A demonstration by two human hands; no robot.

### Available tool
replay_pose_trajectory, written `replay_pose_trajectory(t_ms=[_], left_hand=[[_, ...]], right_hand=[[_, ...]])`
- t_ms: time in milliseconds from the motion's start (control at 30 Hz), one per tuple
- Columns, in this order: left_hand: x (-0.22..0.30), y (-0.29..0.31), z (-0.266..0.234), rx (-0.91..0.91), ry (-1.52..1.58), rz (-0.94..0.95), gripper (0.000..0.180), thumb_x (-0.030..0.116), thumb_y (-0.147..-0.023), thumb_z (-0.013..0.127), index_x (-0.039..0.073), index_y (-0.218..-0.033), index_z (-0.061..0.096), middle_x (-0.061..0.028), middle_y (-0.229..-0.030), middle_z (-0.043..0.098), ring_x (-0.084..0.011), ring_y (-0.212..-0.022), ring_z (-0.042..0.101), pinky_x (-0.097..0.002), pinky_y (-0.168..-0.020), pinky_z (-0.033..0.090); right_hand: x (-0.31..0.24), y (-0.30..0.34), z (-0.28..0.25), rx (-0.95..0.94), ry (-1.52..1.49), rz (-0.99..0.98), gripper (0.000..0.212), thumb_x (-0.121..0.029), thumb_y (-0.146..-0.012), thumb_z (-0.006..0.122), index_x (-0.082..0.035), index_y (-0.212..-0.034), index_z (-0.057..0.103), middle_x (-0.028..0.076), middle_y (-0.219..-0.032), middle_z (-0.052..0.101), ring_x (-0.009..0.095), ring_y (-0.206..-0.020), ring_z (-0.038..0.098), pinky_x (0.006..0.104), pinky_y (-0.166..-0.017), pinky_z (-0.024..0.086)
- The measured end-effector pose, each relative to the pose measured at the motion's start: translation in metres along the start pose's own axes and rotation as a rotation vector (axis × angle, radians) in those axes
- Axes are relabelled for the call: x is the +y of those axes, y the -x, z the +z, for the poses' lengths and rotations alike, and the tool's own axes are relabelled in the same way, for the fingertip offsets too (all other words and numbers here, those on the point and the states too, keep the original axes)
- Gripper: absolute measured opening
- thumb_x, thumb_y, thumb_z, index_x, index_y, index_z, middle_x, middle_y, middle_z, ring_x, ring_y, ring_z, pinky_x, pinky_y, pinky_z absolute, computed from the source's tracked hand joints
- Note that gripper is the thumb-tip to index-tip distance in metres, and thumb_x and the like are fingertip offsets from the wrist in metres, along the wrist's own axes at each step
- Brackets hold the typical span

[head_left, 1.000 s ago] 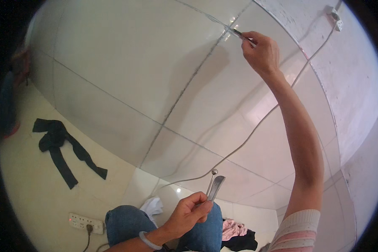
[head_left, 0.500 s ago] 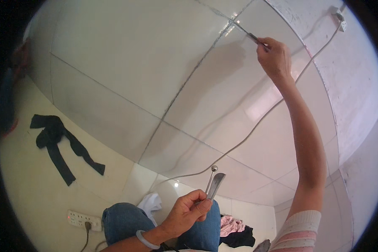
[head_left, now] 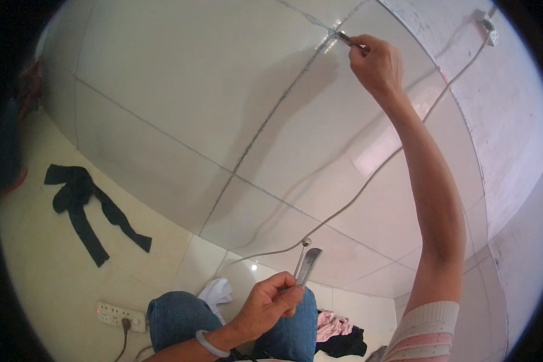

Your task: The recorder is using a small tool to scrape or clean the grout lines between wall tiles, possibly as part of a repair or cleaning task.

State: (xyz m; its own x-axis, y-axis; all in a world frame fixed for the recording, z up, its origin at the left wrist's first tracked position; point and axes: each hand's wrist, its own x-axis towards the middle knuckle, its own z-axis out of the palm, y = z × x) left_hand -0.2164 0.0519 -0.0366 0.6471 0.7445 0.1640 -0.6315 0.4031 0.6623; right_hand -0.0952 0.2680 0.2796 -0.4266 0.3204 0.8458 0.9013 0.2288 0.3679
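Note:
My right hand [head_left: 377, 65] is raised to the tiled wall [head_left: 181, 78], its fingers closed round a thin, dark scraper blade [head_left: 345, 39]. The blade's tip meets the wall at the crossing of grey grout lines [head_left: 265, 123], where shiny streaks show. Low in front of my knees, my left hand [head_left: 268, 308] grips two tools together: a flat metal blade with a rounded end [head_left: 309, 264] and a slim rod tipped with a steel ball [head_left: 306, 242]. My fingers hide the lower ends of both.
A pale cable [head_left: 368, 181] runs across the wall from a socket [head_left: 492, 36]. On the floor lie a black cloth strip [head_left: 78, 187], a power strip [head_left: 120, 317] with a plug, a white cloth [head_left: 216, 294] and pink and black cloths [head_left: 335, 326]. Someone's leg [head_left: 9, 145] shows far left.
My right hand has moved left and slightly up along the wall, bringing the scraper blade to the crossing of the grout lines. My left hand has stayed almost still.

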Motion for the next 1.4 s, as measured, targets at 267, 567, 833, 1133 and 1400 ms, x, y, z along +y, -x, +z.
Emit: replay_pose_trajectory(t_ms=[267, 567, 833, 1133, 1400], left_hand=[[0.002, 0.000, -0.001, 0.012, 0.002, -0.023, 0.007, 0.009, -0.091, 0.051, 0.002, -0.090, 0.051, -0.0029, -0.072, 0.049, -0.0076, -0.056, 0.042, -0.0211, -0.050, 0.035], [0.000, -0.001, 0.004, 0.028, 0.006, -0.063, 0.006, 0.007, -0.092, 0.047, 0.004, -0.087, 0.047, -0.0048, -0.078, 0.050, -0.0074, -0.059, 0.040, -0.0217, -0.050, 0.035], [-0.003, -0.002, 0.001, 0.082, 0.055, -0.056, 0.008, 0.009, -0.092, 0.050, 0.005, -0.087, 0.045, -0.0084, -0.081, 0.050, -0.0084, -0.060, 0.038, -0.0232, -0.053, 0.035], [-0.008, -0.008, -0.003, 0.027, 0.077, -0.046, 0.007, 0.009, -0.092, 0.049, 0.006, -0.087, 0.045, -0.0090, -0.084, 0.051, -0.0089, -0.061, 0.038, -0.0233, -0.053, 0.035], [-0.011, -0.008, -0.008, 0.046, 0.072, -0.054, 0.008, 0.010, -0.092, 0.049, 0.006, -0.088, 0.045, -0.0079, -0.083, 0.052, -0.0092, -0.061, 0.039, -0.0240, -0.053, 0.035]], right_hand=[[0.024, 0.024, -0.010, 0.050, -0.002, -0.012, 0.019, -0.014, -0.074, 0.055, -0.009, -0.086, 0.069, 0.018, -0.070, 0.062, 0.035, -0.065, 0.061, 0.0424, -0.060, 0.048], [0.060, 0.064, -0.044, -0.014, 0.029, 0.178, 0.017, -0.011, -0.073, 0.056, -0.008, -0.084, 0.069, 0.017, -0.068, 0.062, 0.034, -0.062, 0.060, 0.0407, -0.058, 0.048], [0.094, 0.092, -0.106, 0.342, -0.151, 0.302, 0.017, -0.009, -0.075, 0.061, -0.005, -0.090, 0.068, 0.008, -0.069, 0.066, 0.010, -0.060, 0.061, 0.0237, -0.057, 0.047], [0.120, 0.124, -0.088, 0.101, -0.142, 0.296, 0.018, -0.010, -0.076, 0.060, -0.005, -0.091, 0.068, 0.015, -0.079, 0.066, 0.022, -0.070, 0.066, 0.0284, -0.063, 0.049], [0.096, 0.084, -0.056, 0.021, -0.339, 0.196, 0.017, -0.011, -0.076, 0.060, -0.004, -0.090, 0.068, 0.014, -0.077, 0.066, 0.023, -0.064, 0.063, 0.0304, -0.062, 0.049]])
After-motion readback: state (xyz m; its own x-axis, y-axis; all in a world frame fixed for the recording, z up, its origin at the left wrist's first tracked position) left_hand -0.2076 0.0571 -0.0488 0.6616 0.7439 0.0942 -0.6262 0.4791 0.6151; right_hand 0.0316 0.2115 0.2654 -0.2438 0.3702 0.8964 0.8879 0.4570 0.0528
